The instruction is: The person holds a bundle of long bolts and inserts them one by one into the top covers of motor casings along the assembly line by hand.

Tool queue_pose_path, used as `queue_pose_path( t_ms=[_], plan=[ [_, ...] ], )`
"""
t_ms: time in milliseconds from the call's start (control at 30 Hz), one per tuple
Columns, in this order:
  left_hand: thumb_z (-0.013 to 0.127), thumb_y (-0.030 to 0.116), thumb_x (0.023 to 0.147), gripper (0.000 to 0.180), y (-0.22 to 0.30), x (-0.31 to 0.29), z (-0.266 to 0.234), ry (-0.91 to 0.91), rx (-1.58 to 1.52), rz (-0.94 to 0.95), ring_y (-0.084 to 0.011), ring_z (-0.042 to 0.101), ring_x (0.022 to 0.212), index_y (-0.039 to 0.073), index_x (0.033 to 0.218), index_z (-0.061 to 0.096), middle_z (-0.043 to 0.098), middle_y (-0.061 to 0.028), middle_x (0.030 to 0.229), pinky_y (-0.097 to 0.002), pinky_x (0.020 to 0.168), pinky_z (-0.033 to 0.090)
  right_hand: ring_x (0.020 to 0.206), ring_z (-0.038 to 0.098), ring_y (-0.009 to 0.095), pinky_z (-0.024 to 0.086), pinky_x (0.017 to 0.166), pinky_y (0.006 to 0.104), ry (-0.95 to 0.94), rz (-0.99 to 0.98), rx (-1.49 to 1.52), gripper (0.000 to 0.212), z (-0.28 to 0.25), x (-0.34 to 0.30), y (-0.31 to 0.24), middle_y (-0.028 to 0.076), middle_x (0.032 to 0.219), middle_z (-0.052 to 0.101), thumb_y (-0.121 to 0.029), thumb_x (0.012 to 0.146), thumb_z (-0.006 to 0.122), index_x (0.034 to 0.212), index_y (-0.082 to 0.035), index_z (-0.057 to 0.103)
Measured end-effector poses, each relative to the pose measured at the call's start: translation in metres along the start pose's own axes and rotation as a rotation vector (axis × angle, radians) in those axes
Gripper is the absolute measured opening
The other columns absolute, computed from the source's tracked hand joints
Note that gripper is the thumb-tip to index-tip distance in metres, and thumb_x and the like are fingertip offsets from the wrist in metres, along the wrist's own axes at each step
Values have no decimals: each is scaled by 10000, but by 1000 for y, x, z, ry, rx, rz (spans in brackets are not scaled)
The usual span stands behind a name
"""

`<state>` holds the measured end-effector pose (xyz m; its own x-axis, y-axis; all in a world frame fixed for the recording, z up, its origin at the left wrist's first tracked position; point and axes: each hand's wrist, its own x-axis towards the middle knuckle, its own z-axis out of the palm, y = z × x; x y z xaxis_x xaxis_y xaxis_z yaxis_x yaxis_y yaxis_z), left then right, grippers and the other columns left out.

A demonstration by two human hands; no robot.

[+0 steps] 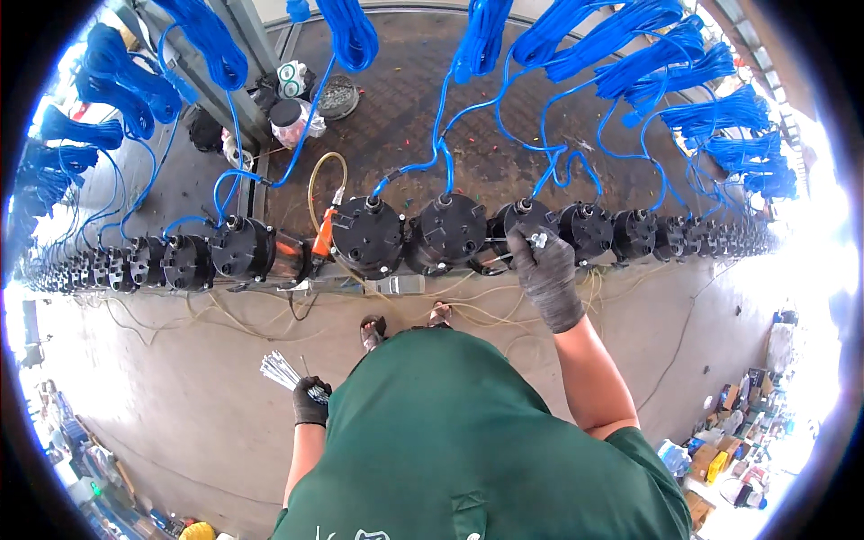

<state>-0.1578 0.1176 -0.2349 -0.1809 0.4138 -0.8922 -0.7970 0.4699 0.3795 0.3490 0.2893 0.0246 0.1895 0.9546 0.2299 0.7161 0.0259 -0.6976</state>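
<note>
My left hand (312, 400), in a dark glove, is closed around a bundle of thin silver rods (281, 369) beside my body. My right hand (544, 270), gloved too, is closed at the front of a round black motor housing (529, 216) in the row. Small silver metal pieces (539, 240) show at its fingers, and a thin silver rod (497, 259) sticks out to its left. The rod's grip end is hidden by the hand. More black housings (448, 231) stand side by side, each with a blue cable on top.
An orange-handled tool (325, 232) on a yellowish hose hangs in the row. Coiled blue cables (351, 36) hang over the dark bench (396, 117). A jar (290, 123) and a round dish (338, 97) stand there. Hoses (225, 319) lie across the floor; boxes (706, 461) are at right.
</note>
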Motion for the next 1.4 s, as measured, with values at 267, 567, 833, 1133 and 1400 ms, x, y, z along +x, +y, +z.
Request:
queue_pose_path(
  t_ms=[267,567,833,1133,1400],
  plan=[
    [624,88,770,31,1,1,0,-46,17,-3,-223,619,661,82,795,606,615,-52,707,-405,708,554,696,686,169,534,633,353,-102,-68,-73,235,1,18,22,73,736,683,-248,984,675,1031,-21,715],
    [643,106,792,32,-1,-2,4,5,-17,-50,-207,631,667,99,801,612,623,-34,712,-409,711,554,841,699,344,530,738,472,-371,-56,-165,226,19,9,68,156,840,697,-268,943,670,1056,-74,646],
    [656,90,773,79,-6,3,-20,-17,-53,-44,-199,642,679,135,810,602,634,-8,725,-407,716,546,788,719,197,577,632,314,-459,509,559,226,-54,-9,-6,129,965,713,-220,1000,634,1148,-56,586],
    [640,64,779,106,-4,6,-26,-28,-112,-77,-202,648,714,150,825,599,646,-10,753,-415,732,537,795,739,242,601,670,336,-205,-351,203,264,19,42,-47,105,1026,685,-57,958,626,1210,-57,550],
    [624,43,821,103,16,-60,40,-132,-184,-52,-207,673,712,86,915,618,657,-40,775,-405,745,579,741,725,303,556,708,391,-255,-164,225,106,66,68,-38,139,868,698,-151,1028,585,1077,-57,577]
  ],
)
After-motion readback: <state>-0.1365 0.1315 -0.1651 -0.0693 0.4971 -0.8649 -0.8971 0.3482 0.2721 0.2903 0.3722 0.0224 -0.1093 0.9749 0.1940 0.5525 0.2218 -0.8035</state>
